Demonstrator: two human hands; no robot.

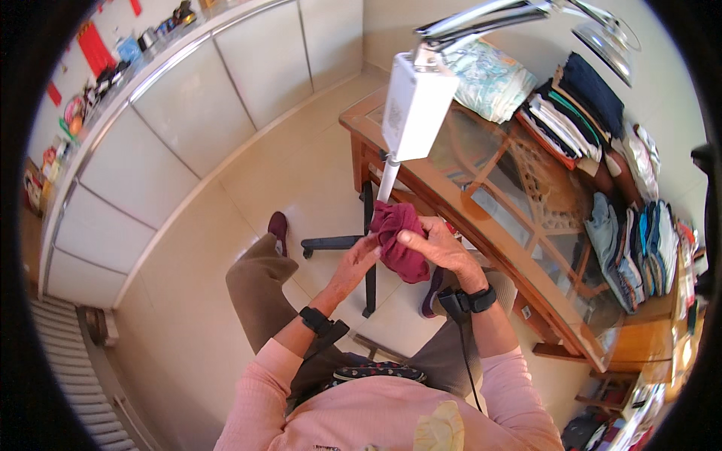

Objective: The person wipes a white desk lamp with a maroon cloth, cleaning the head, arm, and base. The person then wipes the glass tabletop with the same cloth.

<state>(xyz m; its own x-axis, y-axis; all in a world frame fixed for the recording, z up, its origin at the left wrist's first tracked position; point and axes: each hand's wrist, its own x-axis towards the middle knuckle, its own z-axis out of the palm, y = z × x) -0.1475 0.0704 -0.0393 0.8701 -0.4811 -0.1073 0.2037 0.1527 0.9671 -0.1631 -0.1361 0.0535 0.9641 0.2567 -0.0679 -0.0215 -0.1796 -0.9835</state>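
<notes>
A bunched dark-red cloth is at the middle of the head view, in front of the white pole of a lamp stand. My right hand is shut on its right side, with the thumb lying over the folds. At the cloth's left edge is my left hand, its fingertips near or touching the fabric; whether it grips is not clear. Each wrist wears a black strap with a small device. Folds hide part of the fingers.
Right of the stand is a glass-topped wooden table with folded clothes and folded jeans. A lamp head hangs above. Black wheeled base legs stand on the floor. White cabinets line the left.
</notes>
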